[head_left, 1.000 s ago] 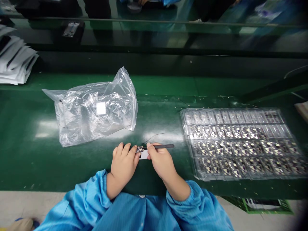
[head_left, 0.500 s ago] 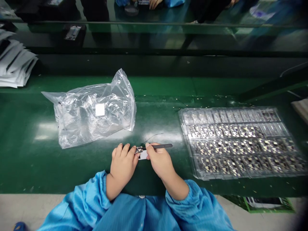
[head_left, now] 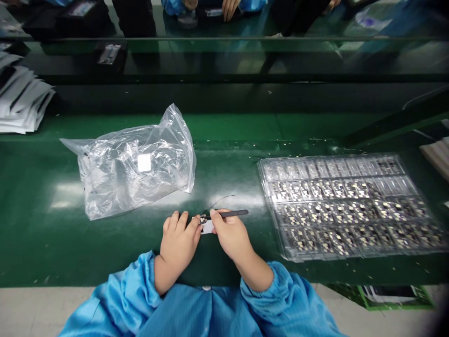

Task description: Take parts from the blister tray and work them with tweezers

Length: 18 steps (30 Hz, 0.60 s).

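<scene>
My left hand rests on the bench with its thumb and forefinger closed on a small circuit board. In a pinch grip, my right hand has dark tweezers, whose back end sticks out to the right. The tips point left at the board; whether they touch it is too small to tell. Between the two hands lies a small white piece, just on the near side of the board. Behind the tweezers a thin dark strand curves across the green bench top.
To the right lies a clear compartment tray with rows of small circuit boards. A clear plastic bag with a white label is at the left. White sheets are stacked far left. Across the bench, a co-worker's hands are at work.
The view has shifted slightly. My hands keep nearly the same pose, with the board and tweezers still held close together.
</scene>
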### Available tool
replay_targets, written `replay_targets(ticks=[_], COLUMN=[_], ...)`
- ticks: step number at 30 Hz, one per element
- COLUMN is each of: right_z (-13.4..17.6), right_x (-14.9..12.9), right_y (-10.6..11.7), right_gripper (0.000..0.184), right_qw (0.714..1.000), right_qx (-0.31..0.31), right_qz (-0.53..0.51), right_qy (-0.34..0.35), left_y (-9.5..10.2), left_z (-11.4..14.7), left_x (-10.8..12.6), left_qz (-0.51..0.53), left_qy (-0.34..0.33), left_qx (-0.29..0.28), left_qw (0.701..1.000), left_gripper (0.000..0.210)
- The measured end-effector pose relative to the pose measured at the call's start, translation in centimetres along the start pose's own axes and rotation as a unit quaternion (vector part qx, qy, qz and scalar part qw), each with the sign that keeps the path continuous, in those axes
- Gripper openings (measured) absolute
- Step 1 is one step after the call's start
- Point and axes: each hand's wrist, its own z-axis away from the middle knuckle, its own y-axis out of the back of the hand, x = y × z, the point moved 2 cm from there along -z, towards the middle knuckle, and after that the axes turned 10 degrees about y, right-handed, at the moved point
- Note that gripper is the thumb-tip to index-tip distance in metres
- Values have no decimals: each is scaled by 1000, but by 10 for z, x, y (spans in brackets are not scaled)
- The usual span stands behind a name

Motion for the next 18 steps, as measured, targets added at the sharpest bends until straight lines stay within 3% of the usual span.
replay_targets(ticks=[7,11,15,18], right_z=[-3,-2,-4,-14], right_x=[5,0,2,5], right_y=[-2,-6,-12,-11], right_gripper=[33,29,23,21], right_qw=[1000,999,997,995], right_qx=[2,28,61,80], right_qz=[-5,-19,-10,-7], right_qy=[2,9,38,64], left_y=[1,1,-18,-34], left_z=[-3,-1,-1,-13], left_x=[2,0,-14,-21], left_qz=[-37,-65,-29,65], left_qy=[-21,-66,-105,-98], left_qx=[-4,10,15,64], left_qw=[999,996,994,991], left_gripper=[24,26,30,28])
